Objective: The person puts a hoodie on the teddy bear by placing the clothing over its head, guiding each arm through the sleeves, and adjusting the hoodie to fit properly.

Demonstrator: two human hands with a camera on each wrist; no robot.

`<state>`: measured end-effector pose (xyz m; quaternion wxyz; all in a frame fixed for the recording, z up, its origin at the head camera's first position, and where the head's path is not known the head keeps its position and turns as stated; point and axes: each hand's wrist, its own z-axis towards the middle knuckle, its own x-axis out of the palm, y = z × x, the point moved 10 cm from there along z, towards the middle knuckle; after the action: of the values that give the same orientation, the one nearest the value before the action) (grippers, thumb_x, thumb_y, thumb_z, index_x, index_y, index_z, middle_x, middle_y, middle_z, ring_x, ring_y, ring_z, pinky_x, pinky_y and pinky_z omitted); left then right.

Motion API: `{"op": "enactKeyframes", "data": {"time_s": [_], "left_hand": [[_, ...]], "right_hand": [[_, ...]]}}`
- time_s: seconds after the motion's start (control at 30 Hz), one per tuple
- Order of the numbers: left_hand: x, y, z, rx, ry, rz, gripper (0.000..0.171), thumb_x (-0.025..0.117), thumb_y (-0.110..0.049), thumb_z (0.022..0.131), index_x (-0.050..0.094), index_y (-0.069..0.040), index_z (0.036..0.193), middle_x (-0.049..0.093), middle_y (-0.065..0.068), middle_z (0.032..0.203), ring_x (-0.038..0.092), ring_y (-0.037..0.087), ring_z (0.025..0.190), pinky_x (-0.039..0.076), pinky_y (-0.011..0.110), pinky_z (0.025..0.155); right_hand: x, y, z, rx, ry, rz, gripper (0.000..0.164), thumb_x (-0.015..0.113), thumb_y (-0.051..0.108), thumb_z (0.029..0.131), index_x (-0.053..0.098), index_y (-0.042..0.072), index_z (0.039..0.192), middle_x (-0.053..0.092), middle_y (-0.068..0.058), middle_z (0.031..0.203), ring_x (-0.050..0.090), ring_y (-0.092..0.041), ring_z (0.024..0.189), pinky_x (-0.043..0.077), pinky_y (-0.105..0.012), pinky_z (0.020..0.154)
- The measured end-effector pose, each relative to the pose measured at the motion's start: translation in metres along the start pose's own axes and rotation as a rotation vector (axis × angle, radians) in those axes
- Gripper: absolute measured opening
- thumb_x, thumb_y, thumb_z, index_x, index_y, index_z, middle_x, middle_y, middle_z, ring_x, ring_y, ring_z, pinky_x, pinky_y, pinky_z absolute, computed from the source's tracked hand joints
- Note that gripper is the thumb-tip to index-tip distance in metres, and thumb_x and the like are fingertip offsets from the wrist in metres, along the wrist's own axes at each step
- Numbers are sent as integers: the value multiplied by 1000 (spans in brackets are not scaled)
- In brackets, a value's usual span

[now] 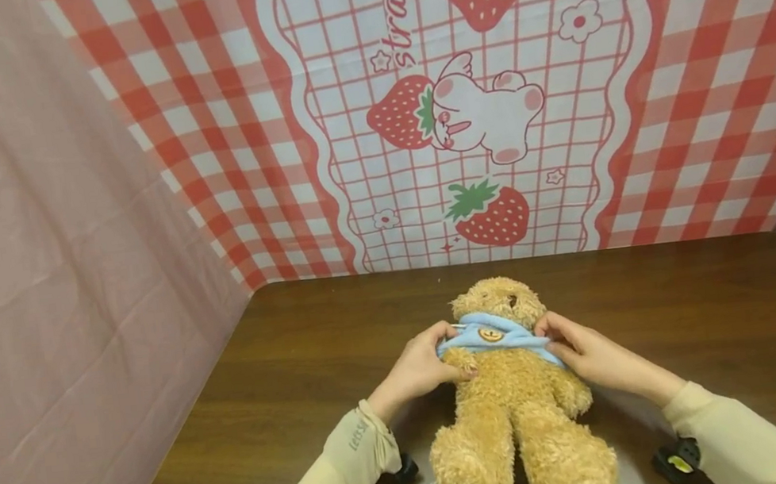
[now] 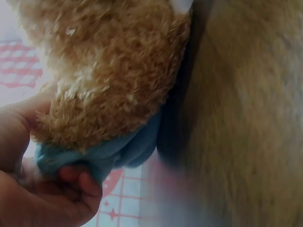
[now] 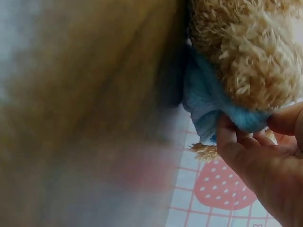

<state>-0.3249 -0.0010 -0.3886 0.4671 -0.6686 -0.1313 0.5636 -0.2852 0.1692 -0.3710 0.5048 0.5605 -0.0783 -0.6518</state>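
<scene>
A fluffy tan teddy bear [image 1: 502, 397] lies on its back, head toward the far edge and feet toward me. Bunched around its neck and upper chest is a light blue doll shirt [image 1: 514, 335] with a round wooden button on the front. My left hand [image 1: 422, 364] grips the shirt at the bear's arm, its thumb on the bear's fur; in the left wrist view its fingers curl into the blue cloth [image 2: 99, 156]. At the other side my right hand [image 1: 587, 351] pinches the shirt's edge, also seen in the right wrist view around the cloth [image 3: 203, 99].
The bear lies on a dark brown wooden table [image 1: 313, 338]. Behind it hangs a red and white strawberry-print cloth [image 1: 366, 173], and a pale pink curtain [image 1: 73, 254] runs along the left. Black wrist devices [image 1: 675, 463] sit under both sleeves.
</scene>
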Motion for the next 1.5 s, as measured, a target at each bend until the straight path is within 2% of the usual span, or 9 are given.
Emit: {"op": "enactKeyframes", "data": {"time_s": [0.23, 0.37, 0.47, 0.6, 0.8, 0.97, 1.17, 1.33, 1.5], "left_hand": [[-16, -11, -4, 30, -208, 148, 34, 80, -22, 67, 51, -16, 84, 47, -6, 63, 36, 8, 50, 30, 20, 47], [-28, -17, -8, 94, -325, 271, 23, 67, -10, 73, 45, -14, 72, 30, -8, 49, 23, 6, 43, 21, 20, 45], [-27, -18, -9, 127, -305, 297, 20, 60, -6, 73, 42, -14, 69, 19, -6, 48, 15, 7, 45, 17, 22, 48], [-24, -20, -8, 164, -242, 291, 18, 58, -8, 75, 43, -16, 70, 23, -7, 49, 15, 7, 45, 17, 22, 49], [-25, -32, -9, 275, -218, 277, 20, 62, -7, 70, 44, -16, 67, 36, -4, 67, 33, 10, 62, 26, 22, 60], [-23, -38, -10, 319, -196, 267, 19, 63, -7, 69, 47, -17, 72, 38, -1, 85, 39, 15, 81, 31, 24, 69], [-21, -32, -12, 297, -136, 193, 18, 65, -11, 77, 54, -19, 89, 42, 1, 93, 37, 14, 85, 34, 24, 70], [-19, -31, -15, 309, -93, 177, 29, 67, -21, 81, 58, -21, 109, 42, 1, 96, 39, 13, 86, 37, 22, 70], [-26, -9, -13, 140, -72, -83, 38, 70, -19, 78, 50, -8, 109, 44, 3, 96, 44, 13, 85, 41, 23, 73]], "right_hand": [[0, 5, -1, 30, -30, -2, 10, 40, 1, 94, 43, 10, 96, 40, 2, 74, 34, 0, 58, 34, -22, 50], [4, 8, -1, 79, -10, 30, 4, 48, 11, 94, 47, 13, 97, 40, 4, 71, 36, -1, 56, 35, -22, 49], [8, 9, -2, 108, 19, 43, 16, 60, 18, 88, 48, 14, 98, 38, 3, 68, 37, -1, 54, 36, -22, 47], [8, 7, -3, 142, -7, -15, 24, 67, 15, 81, 49, 14, 97, 40, 3, 69, 38, -2, 55, 37, -22, 48], [0, 6, -1, 165, -85, -117, 19, 60, 0, 80, 52, 13, 92, 39, 4, 65, 35, -2, 53, 33, -22, 47], [-13, 11, 2, 103, -177, -188, 21, 56, -5, 79, 58, 14, 88, 41, 7, 62, 33, 0, 50, 31, -20, 45], [-17, 21, -1, 29, -215, -279, 22, 55, -6, 80, 64, 12, 89, 53, 6, 67, 29, 4, 47, 30, -18, 43], [-15, 24, -6, 15, -199, -300, 27, 55, -7, 82, 64, 8, 102, 56, 7, 70, 28, 5, 46, 30, -18, 44], [-12, 22, -9, 49, -186, -281, 26, 63, 6, 83, 55, 8, 108, 59, 3, 85, 50, -1, 64, 42, -21, 55]]}}
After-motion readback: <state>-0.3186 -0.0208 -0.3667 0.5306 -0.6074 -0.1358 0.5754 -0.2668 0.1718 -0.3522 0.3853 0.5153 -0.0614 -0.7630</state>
